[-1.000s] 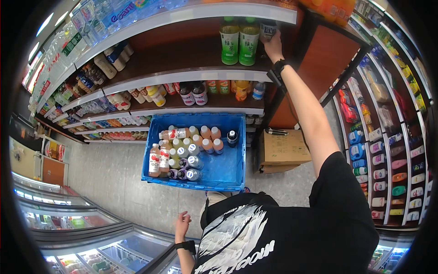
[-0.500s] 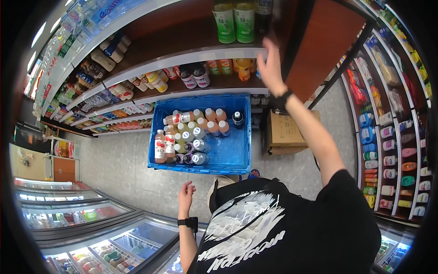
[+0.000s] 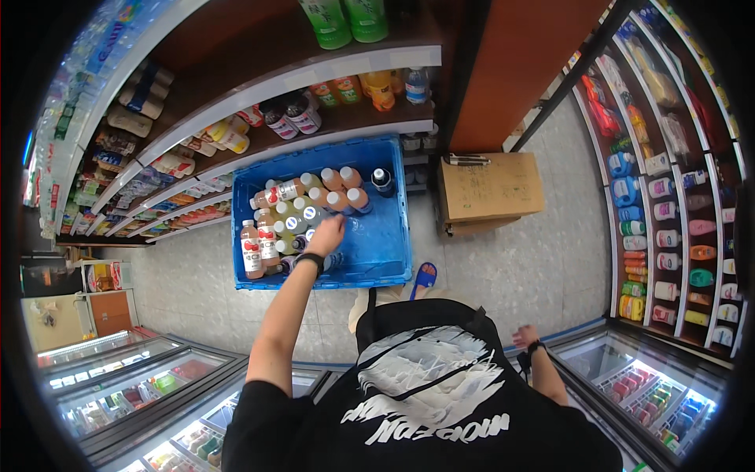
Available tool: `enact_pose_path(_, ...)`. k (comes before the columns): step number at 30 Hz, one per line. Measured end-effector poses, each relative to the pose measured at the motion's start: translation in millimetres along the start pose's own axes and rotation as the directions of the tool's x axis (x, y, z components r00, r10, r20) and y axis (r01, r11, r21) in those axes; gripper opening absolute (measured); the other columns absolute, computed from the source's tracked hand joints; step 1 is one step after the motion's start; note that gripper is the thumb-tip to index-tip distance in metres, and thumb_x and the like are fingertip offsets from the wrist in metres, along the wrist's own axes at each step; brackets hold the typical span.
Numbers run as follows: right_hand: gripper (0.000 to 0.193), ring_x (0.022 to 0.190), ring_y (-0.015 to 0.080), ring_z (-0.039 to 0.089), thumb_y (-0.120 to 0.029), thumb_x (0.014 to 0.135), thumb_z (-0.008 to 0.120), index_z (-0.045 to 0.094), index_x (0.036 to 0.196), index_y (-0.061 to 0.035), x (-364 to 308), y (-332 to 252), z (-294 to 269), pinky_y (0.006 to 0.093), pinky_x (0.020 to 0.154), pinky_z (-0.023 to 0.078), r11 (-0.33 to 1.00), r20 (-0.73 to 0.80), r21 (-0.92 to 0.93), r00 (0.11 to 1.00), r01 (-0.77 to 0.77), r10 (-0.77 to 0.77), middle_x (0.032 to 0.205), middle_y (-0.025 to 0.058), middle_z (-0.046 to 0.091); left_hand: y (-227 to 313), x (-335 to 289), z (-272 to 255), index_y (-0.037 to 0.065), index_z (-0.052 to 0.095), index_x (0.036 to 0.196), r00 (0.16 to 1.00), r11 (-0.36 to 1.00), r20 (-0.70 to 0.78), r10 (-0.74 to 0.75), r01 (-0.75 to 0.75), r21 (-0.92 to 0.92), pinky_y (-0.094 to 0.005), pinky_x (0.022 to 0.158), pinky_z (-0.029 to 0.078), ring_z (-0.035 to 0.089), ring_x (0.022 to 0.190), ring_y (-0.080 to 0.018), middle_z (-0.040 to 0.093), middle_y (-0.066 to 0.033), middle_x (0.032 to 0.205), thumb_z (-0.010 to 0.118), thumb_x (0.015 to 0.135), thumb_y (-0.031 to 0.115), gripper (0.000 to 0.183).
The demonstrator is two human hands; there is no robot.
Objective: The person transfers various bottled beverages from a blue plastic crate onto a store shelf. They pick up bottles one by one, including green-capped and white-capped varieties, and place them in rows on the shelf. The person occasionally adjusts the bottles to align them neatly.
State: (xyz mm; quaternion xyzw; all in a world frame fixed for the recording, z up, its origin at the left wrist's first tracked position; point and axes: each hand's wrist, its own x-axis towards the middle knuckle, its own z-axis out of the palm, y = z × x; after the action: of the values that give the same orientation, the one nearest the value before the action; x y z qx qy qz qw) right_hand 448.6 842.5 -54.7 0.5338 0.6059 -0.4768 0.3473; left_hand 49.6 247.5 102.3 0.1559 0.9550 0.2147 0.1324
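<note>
A blue plastic crate [image 3: 401, 259] stands on the floor in front of me, with several drink bottles in its left and middle. My left hand [image 3: 326, 236] reaches into it, fingers closed around the top of a white-capped bottle [image 3: 311, 235], which the hand partly hides. Beside that are another white-capped bottle [image 3: 313, 214] and several orange-tinted bottles [image 3: 340, 203]. Two pink-labelled bottles [image 3: 252, 250] stand at the crate's left end. A dark bottle [image 3: 382, 182] is apart at its far right. My right hand [image 3: 525, 337] hangs by my side, empty, its fingers loosely apart.
Stocked shelves rise behind the crate, with green bottles [image 3: 366, 20] on the upper board and a blue-labelled bottle [image 3: 417, 85] below. A cardboard box [image 3: 491, 189] sits right of the crate. Glass-topped freezers [image 3: 629, 377] flank me, and another product shelf [image 3: 668, 228] runs along the right.
My right hand has come down from the shelf to my side. My left hand has moved forward into the crate and closed on a bottle. The view has shifted.
</note>
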Motion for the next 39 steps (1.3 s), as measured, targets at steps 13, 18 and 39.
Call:
enact_pose_path(13,0.032,0.065,0.0225,0.067,-0.031,0.095,0.052,0.053,0.112,-0.0039,-191.6,90.5,-16.7,0.0347,0.056,0.057,0.976,-0.04,0.209,0.997,-0.061,0.071,0.086,0.0136,0.066,29.1,171.0,90.9,0.003,0.039,0.129,0.981,0.978,-0.038,-0.191,0.193,0.079,-0.0478,0.085,0.05,0.055,0.105,-0.0409,0.051,-0.0227,0.118,0.063,0.083,0.02,0.055)
enact_pose_path(18,0.032,0.065,0.0239,0.067,-0.029,0.094,0.052,0.052,0.112,-0.0027,-201.2,86.9,-46.9,0.0355,0.055,0.057,0.965,-0.078,0.249,0.991,-0.085,0.107,0.084,0.014,0.066,44.4,157.2,109.5,0.004,0.041,0.124,0.975,0.983,-0.14,-0.175,0.18,0.026,-0.046,0.075,0.053,0.062,0.092,-0.0387,0.056,-0.0199,0.109,0.065,0.082,0.021,0.052)
enact_pose_path(39,0.076,0.117,0.0343,0.048,-0.032,0.077,0.074,0.037,0.137,-0.0059,-323.1,-403.1,191.0,0.0412,0.099,0.039,-0.158,0.408,-0.064,-0.119,0.985,-0.905,0.124,0.0191,0.052,167.7,-19.8,-222.2,0.001,0.056,0.091,0.974,0.756,-0.199,-0.105,-0.052,-0.653,-0.0253,0.062,0.052,0.064,0.076,-0.0092,0.069,-0.0066,0.083,0.072,0.08,0.02,0.027)
